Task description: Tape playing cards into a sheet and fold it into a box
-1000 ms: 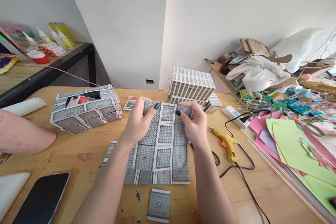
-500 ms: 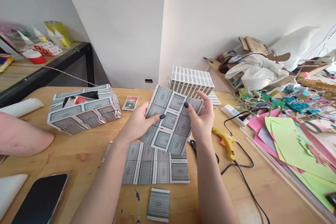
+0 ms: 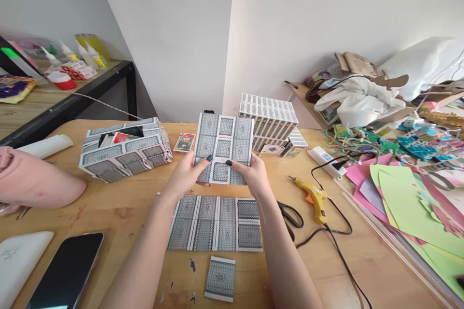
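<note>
A panel of joined playing cards (image 3: 223,147), grey patterned backs facing me, is held up off the table. My left hand (image 3: 188,171) grips its lower left edge, thumb on the front. My right hand (image 3: 251,173) pinches the lower right edge, thumb also on the front. Below lies a wider flat sheet of joined cards (image 3: 216,224), partly behind my left forearm. Closer to me is a single small folded card piece (image 3: 220,278). A card-covered box (image 3: 125,148) with an opening in its top stands to the left, beside a green and red card pack (image 3: 184,142).
Stacked card packs (image 3: 268,116) stand at the back. On the right are a yellow glue gun (image 3: 311,195), black scissors (image 3: 292,215), a power strip (image 3: 326,160) and coloured paper (image 3: 402,198). A phone (image 3: 67,270) and a pink cylindrical object (image 3: 39,178) are on the left.
The held card panel has turned from tilted to nearly upright and shifted slightly left. My right hand has moved down from its upper right corner to the lower right edge.
</note>
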{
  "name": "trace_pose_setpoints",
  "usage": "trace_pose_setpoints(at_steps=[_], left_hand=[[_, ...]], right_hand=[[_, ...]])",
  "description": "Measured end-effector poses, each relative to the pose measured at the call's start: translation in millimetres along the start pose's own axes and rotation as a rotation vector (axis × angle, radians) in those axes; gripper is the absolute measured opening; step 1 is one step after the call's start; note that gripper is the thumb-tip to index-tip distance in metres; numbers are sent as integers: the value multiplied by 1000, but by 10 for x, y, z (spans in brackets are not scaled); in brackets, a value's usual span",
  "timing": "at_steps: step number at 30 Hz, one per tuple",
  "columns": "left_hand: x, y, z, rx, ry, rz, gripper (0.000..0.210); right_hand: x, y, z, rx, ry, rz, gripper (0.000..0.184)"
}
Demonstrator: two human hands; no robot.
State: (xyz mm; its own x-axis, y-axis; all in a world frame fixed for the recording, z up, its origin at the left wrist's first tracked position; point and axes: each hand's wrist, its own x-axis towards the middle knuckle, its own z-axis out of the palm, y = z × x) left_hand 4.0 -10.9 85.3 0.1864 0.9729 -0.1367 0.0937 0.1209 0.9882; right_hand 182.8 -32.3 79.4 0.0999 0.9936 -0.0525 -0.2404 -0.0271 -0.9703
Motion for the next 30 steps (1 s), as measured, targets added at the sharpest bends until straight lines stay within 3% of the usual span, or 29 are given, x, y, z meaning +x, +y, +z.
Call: trace_pose_setpoints(at_steps=[2,4,9,13,17,22,30], left_hand=[[-30,-187,14,45,92,-49,47],[-51,-359,37,13,145,-4,49],[-73,-543,66,-77,122,-80,48],[-66,-545,41,-109,110,-77,43],[-34,-599,32,-10,129,-81,42],[19,-687,53,67,202,95,42],[54,-734,60,107,179,124,39]], right_hand=[[-43,101,-9,36,-29,61,38],[-111,205,-24,66,-89,142,42],[-251,407,-39,73,-131,270,48],[-246,499,2,69,-155,187,41],[-216,577,61,41,-30,92,34],[-208,633,98,32,100,79,37],[-196,650,75,2,117,59,39]])
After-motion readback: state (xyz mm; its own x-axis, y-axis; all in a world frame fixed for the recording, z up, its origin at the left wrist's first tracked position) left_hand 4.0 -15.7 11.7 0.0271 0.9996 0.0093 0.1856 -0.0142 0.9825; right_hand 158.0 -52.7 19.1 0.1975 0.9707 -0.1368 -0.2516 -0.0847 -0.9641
